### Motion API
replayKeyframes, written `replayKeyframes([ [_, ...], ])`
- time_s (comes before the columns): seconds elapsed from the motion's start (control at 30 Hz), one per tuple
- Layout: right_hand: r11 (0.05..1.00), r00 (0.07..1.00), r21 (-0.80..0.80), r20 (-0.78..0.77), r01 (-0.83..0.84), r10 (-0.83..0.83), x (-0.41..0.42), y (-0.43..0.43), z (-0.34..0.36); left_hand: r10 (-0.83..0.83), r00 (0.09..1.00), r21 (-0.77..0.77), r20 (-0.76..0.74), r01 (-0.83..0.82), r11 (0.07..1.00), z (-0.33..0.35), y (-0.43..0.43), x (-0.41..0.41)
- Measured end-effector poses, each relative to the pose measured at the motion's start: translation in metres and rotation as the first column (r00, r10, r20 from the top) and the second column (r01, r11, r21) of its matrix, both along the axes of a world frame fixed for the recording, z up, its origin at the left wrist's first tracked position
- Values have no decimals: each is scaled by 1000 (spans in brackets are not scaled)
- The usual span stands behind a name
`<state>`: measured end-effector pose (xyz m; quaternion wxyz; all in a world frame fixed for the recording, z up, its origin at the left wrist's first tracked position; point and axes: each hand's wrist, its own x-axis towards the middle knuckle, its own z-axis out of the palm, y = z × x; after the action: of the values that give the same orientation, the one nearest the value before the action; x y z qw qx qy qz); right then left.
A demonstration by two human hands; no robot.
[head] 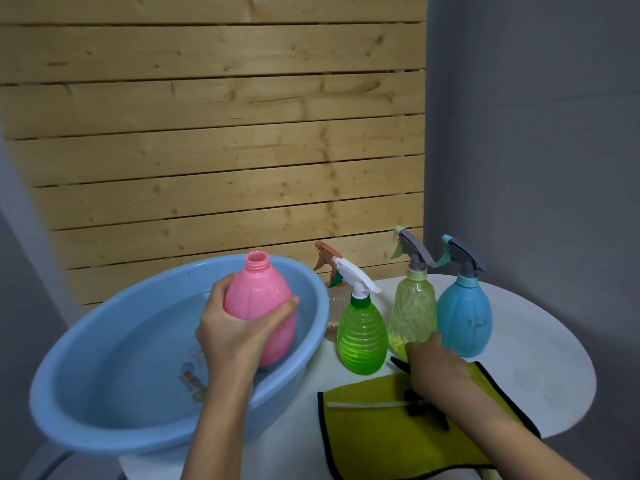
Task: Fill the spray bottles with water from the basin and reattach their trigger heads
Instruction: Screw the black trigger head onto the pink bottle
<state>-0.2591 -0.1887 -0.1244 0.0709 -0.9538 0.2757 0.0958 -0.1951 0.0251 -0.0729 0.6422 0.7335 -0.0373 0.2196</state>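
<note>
Pink spray bottle point(259, 306), neck open, gripped round its belly by the left hand point(230, 332) over the water in the blue basin point(104, 427). Right hand point(438, 367) rests knuckles-up on the yellow cloth point(374, 445), grasp not discernible; a dark trigger head point(420, 405) lies under its wrist, the yellow spray bottle point(412, 306) at its fingertips.

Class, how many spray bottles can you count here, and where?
5. The pink bottle is in the left hand at the basin; the green bottle, yellow bottle and blue bottle stand in a row on the table; a clear bottle stands behind the green one, partly hidden.
</note>
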Motion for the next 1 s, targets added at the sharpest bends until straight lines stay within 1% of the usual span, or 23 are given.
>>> replayKeyframes([
  [0.07, 994, 999, 104, 41, -13, 9, -2, -4, 3, 1, 1000, 4, -1, -1, 1000, 0, 0, 0],
  [0.13, 971, 992, 234, 125, -45, 16, -3, -7, 7, -1, 1000, 5, -1, 1, 1000, 0, -1, 1],
  [0.23, 890, 951, 441, 307, -119, -25, -2, -4, 12, -2, 1000, 6, 2, 2, 1000, -1, -1, 1],
  [0.33, 813, 899, 556, 425, -171, -102, -2, 5, 20, -2, 1000, -11, -7, 1, 1000, -2, -1, 1],
  [0.4, 792, 886, 578, 450, -194, -112, 0, 8, 24, 1, 1000, -28, -12, -1, 1000, -1, 0, 0],
  [0.5, 770, 888, 602, 447, -210, -108, 0, 9, 27, -1, 1000, -53, -17, 0, 999, -1, 2, 0],
  [0.57, 778, 880, 587, 465, -222, -100, 1, 9, 30, 0, 1000, -67, -16, -1, 998, -2, 4, 1],
  [0.63, 803, 851, 547, 515, -235, -102, 0, 10, 33, 7, 1000, -89, -27, -9, 996, -2, 6, 1],
  [0.7, 802, 799, 540, 585, -256, -139, -2, 9, 38, 20, 999, -111, -48, -25, 994, -3, 8, 3],
  [0.77, 796, 724, 537, 663, -281, -192, -3, 9, 44, 34, 997, -120, -65, -41, 992, -3, 10, 5],
  [0.87, 826, 603, 473, 768, -307, -215, -1, 10, 48, 51, 996, -117, -70, -59, 991, -2, 15, 7],
  [1.0, 814, 538, 462, 812, -353, -228, 8, 14, 50, 64, 996, -117, -69, -72, 991, -1, 22, 10],
])
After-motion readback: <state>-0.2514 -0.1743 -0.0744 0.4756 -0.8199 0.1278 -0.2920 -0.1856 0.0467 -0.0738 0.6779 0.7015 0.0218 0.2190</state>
